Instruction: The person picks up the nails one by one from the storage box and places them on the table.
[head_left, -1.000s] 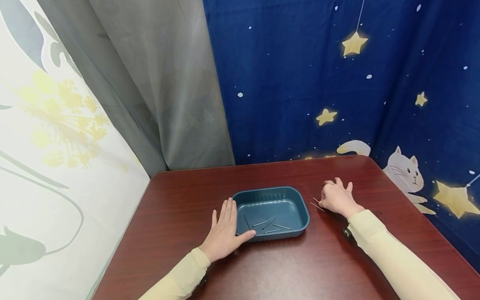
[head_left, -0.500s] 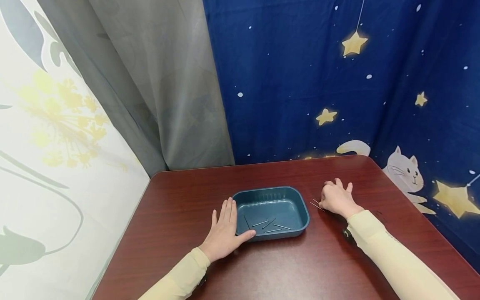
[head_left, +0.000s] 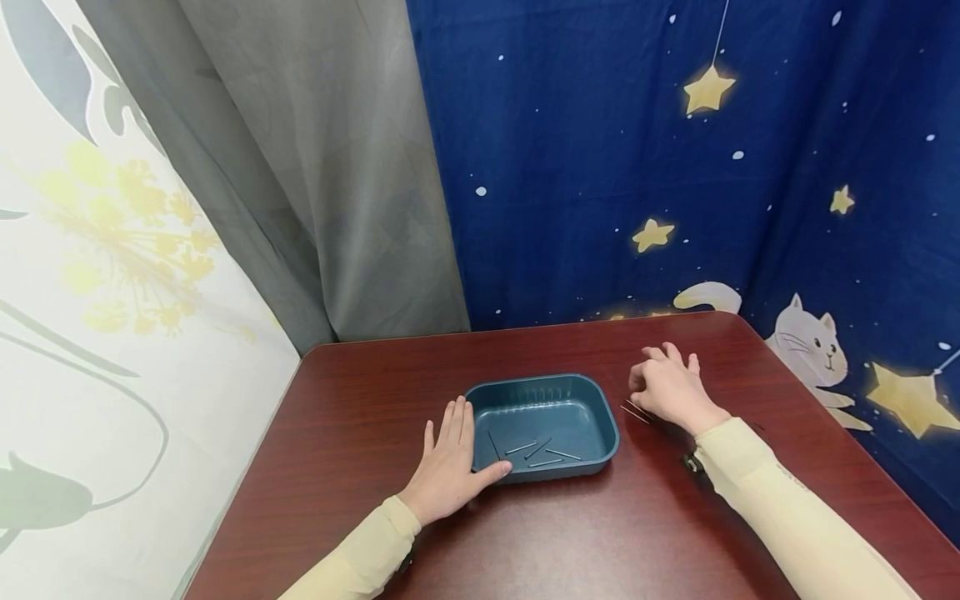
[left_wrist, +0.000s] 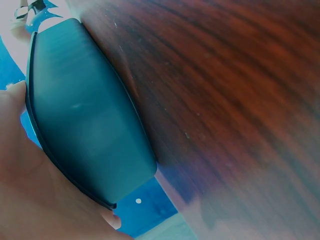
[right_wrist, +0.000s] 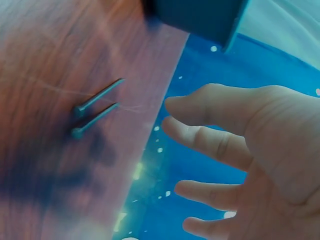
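Observation:
A dark teal rectangular tray (head_left: 558,473) stands on the table, with several nails (head_left: 545,461) lying loose inside. My left hand (head_left: 444,479) rests against its left end, fingers straight along the rim and thumb on the front edge. In the left wrist view the outer wall of the tray (left_wrist: 85,115) shows beside the palm. Right of the tray, my right hand (head_left: 670,392) hovers over the table, fingers bent. Two nails (right_wrist: 97,120) lie side by side on the wood in the right wrist view. Thumb and forefinger stand close together above the nails, with nothing visible between them.
The dark red wooden table (head_left: 352,400) reaches back to a grey curtain (head_left: 360,208) and a blue star-patterned curtain (head_left: 570,167). A pale patterned cloth (head_left: 150,292) hangs along the left side.
My right hand has lifted a little off the two nails, its fingers coming away from them. Those nails now lie closer together. The left hand and the tray have stayed still.

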